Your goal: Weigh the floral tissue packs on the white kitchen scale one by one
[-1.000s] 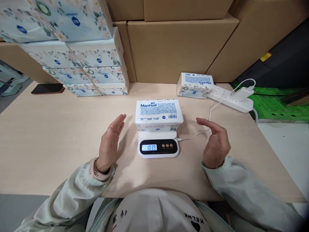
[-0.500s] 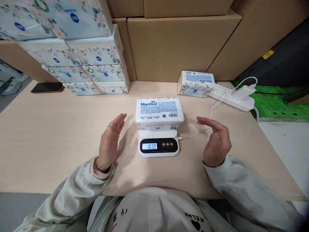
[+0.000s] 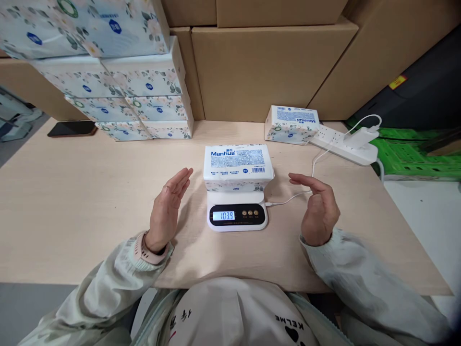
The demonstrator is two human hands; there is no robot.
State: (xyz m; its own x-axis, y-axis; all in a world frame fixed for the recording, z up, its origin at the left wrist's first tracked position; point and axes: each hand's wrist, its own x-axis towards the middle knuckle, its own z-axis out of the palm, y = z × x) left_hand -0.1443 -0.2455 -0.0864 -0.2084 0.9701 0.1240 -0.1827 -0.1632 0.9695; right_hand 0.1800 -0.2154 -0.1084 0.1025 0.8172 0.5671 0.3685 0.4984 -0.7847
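Observation:
A white tissue pack [image 3: 237, 162] with blue "Manhua" print lies on top of a white digital scale [image 3: 236, 198]. The scale's lit display [image 3: 224, 216] reads 103.9, with round gold buttons beside it. My left hand [image 3: 167, 206] is held up to the left of the pack, empty, its fingers straight out and a pink watch band at the wrist. On the other side, my right hand [image 3: 320, 210] is raised with the fingers extended, also empty. Neither hand touches the pack or the scale.
Tissue packs [image 3: 154, 108] are stacked high at the back left, near a dark phone [image 3: 72, 129]. Another tissue pack [image 3: 291, 126] stands at the back right against a white power strip [image 3: 345, 144]. A white cable [image 3: 288, 199] runs to the scale. Cardboard boxes [image 3: 266, 72] line the back.
Both hands have moved slightly inward, toward the tissue pack on the scale. The view has shifted a little. The pack and the reading are the same.

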